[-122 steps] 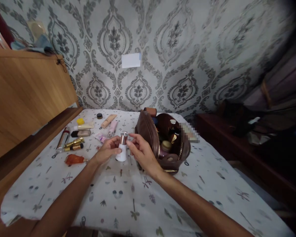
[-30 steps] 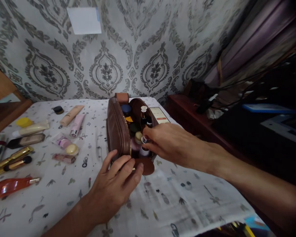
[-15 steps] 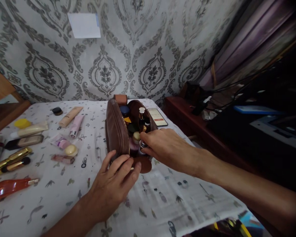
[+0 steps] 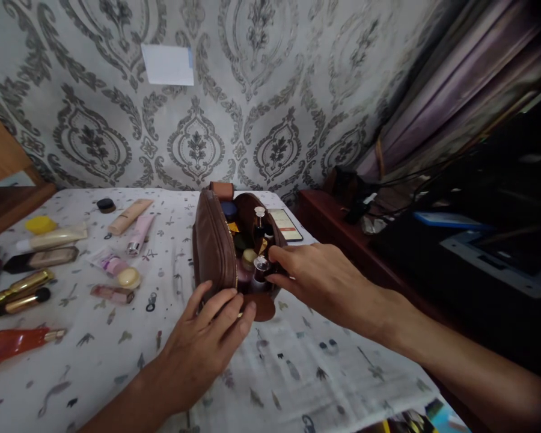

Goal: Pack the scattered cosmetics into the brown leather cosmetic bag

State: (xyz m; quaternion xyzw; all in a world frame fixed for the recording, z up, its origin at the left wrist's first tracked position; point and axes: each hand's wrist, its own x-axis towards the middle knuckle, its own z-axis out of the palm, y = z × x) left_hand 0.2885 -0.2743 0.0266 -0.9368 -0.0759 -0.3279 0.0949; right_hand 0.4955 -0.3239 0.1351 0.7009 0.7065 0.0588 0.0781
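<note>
A brown zip-up cosmetic bag [image 4: 214, 246] lies unzipped on the patterned cloth, with several bottles and jars inside. My left hand [image 4: 207, 343] rests its outstretched, slightly parted fingers on the bag's near end, beside a brown leather tab [image 4: 260, 308]. At the bag's right rim is my right hand [image 4: 315, 270], thumb and forefinger apart just beside a silver-capped bottle [image 4: 260, 267]. Another bottle with a pale silver cap [image 4: 259, 213] stands farther back in the bag. Between them sits a small jar with a cream lid [image 4: 248, 258]. My right hand's other fingers are hidden.
Several cosmetics lie to the left, among them a pink tube [image 4: 139, 234], a beige tube [image 4: 130, 216] and an orange-red bottle [image 4: 15, 346]. A phone [image 4: 286, 225] lies behind the bag. The patterned wall [image 4: 234, 108] rises at the back.
My right thumb and forefinger have come off the silver cap and moved slightly right. The bottle now stands lower in the bag's near end. My left hand stays on the bag.
</note>
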